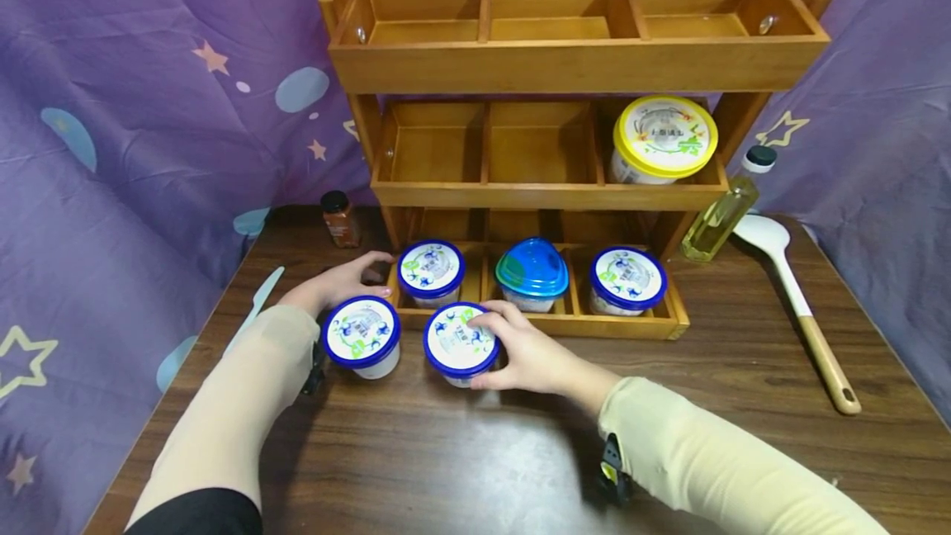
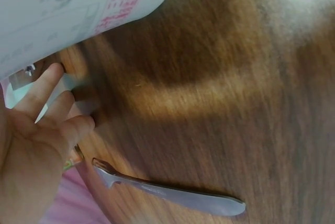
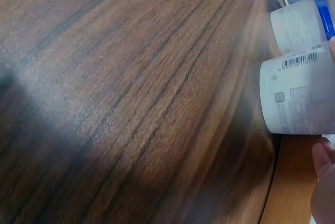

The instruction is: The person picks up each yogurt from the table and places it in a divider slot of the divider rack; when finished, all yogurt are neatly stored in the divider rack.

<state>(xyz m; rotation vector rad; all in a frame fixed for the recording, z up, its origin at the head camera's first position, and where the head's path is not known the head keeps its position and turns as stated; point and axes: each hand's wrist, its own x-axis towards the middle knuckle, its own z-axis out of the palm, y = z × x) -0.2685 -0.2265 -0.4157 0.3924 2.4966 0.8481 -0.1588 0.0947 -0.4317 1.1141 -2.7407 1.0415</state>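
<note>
My right hand point(image 1: 531, 353) grips a white tub with a blue-rimmed lid point(image 1: 455, 337) at its right side, in front of the wooden rack point(image 1: 575, 64). The tub's white wall with a barcode point(image 3: 301, 90) shows in the right wrist view. At the rack's lower left corner is my left hand point(image 1: 343, 281), fingers loosely bent and holding nothing; whether they touch the wood I cannot tell. A second blue-rimmed tub point(image 1: 361, 333) stands on the table close by that hand. Along the bottom shelf sit a left tub point(image 1: 431, 271), a blue triangular-lidded container point(image 1: 532, 272) and a right tub point(image 1: 627, 279).
A yellow-lidded tub point(image 1: 664, 139) occupies the middle shelf's right compartment. Left of the rack stand a spice jar point(image 1: 342, 221) and, nearer, a pale spreader knife point(image 1: 256, 304) lying flat. An oil bottle point(image 1: 719, 217) and a wooden-handled white ladle point(image 1: 798, 295) are at the right.
</note>
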